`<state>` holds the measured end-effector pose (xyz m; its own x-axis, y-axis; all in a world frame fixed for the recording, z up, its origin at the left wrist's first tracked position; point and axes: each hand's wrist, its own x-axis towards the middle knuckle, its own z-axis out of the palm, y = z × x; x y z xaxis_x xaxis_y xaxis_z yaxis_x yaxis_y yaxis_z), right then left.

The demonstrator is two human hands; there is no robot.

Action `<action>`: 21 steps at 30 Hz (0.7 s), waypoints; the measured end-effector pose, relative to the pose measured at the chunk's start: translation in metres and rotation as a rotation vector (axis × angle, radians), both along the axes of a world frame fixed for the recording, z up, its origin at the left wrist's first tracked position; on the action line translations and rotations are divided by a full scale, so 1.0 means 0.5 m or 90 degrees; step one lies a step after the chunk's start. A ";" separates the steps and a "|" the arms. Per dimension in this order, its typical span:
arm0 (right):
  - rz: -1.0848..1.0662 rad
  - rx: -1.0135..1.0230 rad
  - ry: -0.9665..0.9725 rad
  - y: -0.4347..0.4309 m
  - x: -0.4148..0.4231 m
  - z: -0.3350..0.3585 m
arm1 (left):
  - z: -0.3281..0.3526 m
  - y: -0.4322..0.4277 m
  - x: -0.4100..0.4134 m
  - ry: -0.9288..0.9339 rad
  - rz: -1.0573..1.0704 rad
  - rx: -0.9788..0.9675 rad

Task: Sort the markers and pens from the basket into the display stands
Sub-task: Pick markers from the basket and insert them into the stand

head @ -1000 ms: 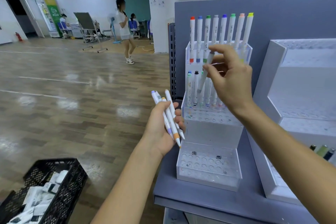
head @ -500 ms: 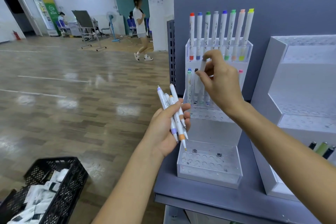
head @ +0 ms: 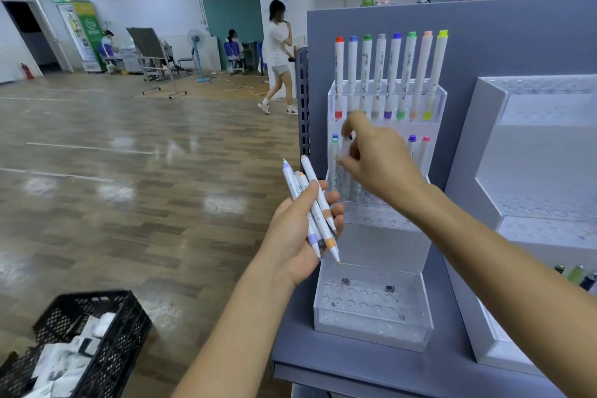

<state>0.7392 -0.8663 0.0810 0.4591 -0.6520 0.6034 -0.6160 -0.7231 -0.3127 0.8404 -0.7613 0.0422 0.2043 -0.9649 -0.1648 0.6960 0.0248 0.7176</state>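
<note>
Pinches light, stiff, prob. slick marker (head: 346, 152) near cap w/ R hand (head: 381, 165) at stand's (head: 371, 310) mid tier; clasps spares (head: 318, 203) in curled L hand (head: 300, 236).

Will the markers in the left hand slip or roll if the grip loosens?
Likely: the white round-barrelled markers look smooth and fan out in the left hand, so could slide apart. Thin and straight, probably stiff and light.

- A person in a white top (head: 278, 42), mid-stride, up beyond the left hand (head: 300, 229) and its grip.
- A blue standing fan (head: 196, 42), further back and to the left of the grip.
- A grey board on a wheeled frame (head: 149, 47), left of the fan.
- A green-fronted cabinet (head: 84, 34) at the far wall.
- A red fire extinguisher (head: 28, 71), far left of the grip.
- A glossy wood-plank floor (head: 129, 178), below and left of the grip.
</note>
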 end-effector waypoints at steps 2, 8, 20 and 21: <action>0.001 0.011 0.001 0.004 -0.004 -0.019 | -0.001 -0.004 0.001 0.003 0.005 -0.006; 0.007 0.012 -0.100 0.013 -0.015 -0.019 | -0.006 -0.007 0.002 -0.018 -0.001 -0.013; 0.251 0.416 -0.398 0.080 -0.048 0.003 | 0.008 0.006 -0.018 -0.183 -0.067 -0.039; 0.254 0.412 -0.417 0.078 -0.050 0.009 | 0.010 0.006 -0.020 -0.166 -0.061 -0.033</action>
